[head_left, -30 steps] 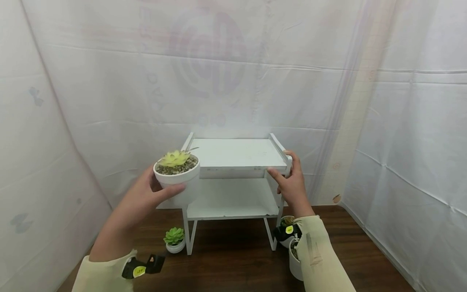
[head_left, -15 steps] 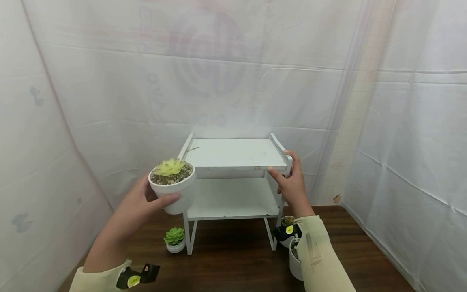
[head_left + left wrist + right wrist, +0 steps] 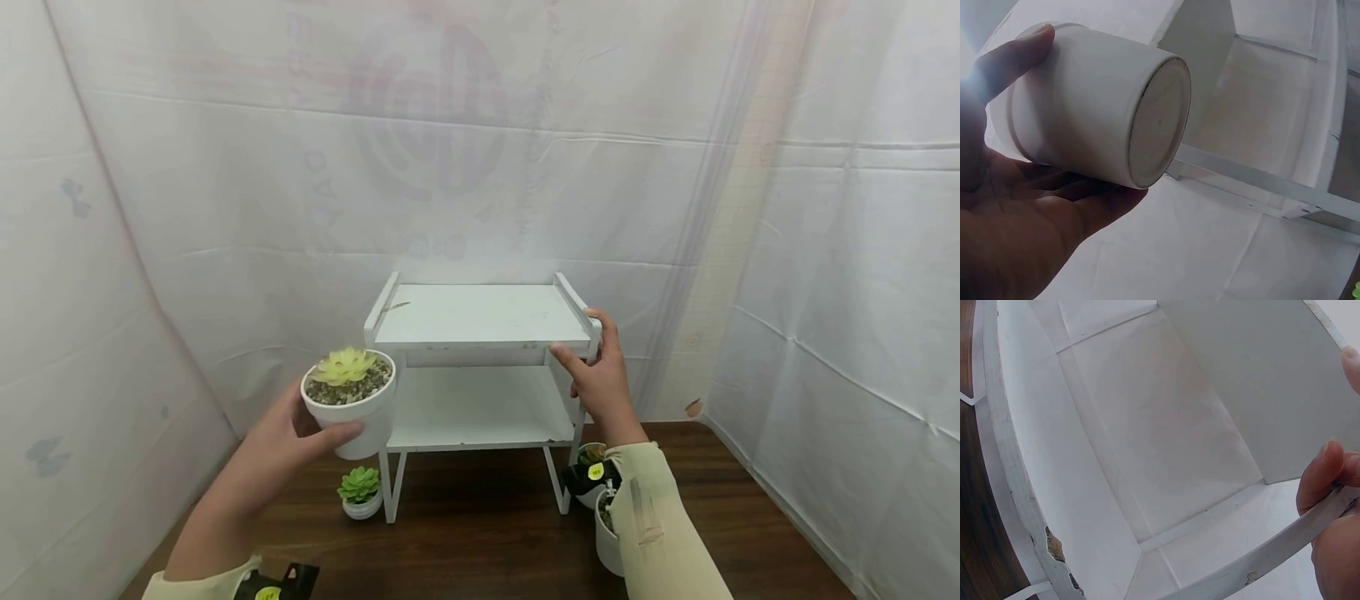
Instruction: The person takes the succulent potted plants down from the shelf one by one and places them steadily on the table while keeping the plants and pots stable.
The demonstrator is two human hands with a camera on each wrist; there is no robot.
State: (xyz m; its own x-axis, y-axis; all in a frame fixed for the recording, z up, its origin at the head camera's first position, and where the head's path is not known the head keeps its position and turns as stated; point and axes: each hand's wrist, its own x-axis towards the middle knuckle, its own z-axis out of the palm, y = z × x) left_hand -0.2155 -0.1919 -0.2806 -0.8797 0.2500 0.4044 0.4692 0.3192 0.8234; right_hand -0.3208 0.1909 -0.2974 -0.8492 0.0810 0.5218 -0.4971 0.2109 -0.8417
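Observation:
My left hand grips a white pot holding a pale yellow-green succulent in gravel. In the head view it hangs in front of the left side of a small white two-tier shelf. The left wrist view shows the bare underside of the pot, with the thumb on one side and fingers on the other. My right hand holds the shelf's front right corner, thumb at the top board's front edge. Fingers curl round the frame in the right wrist view.
A small green succulent in a white pot stands on the dark wooden surface by the shelf's left leg. Two more potted plants stand at the right leg, the nearer pot partly behind my sleeve. White sheeting surrounds the shelf.
My left hand has moved down and slightly left with the potted succulent, away from the shelf's top board. The right hand and the shelf have stayed in place.

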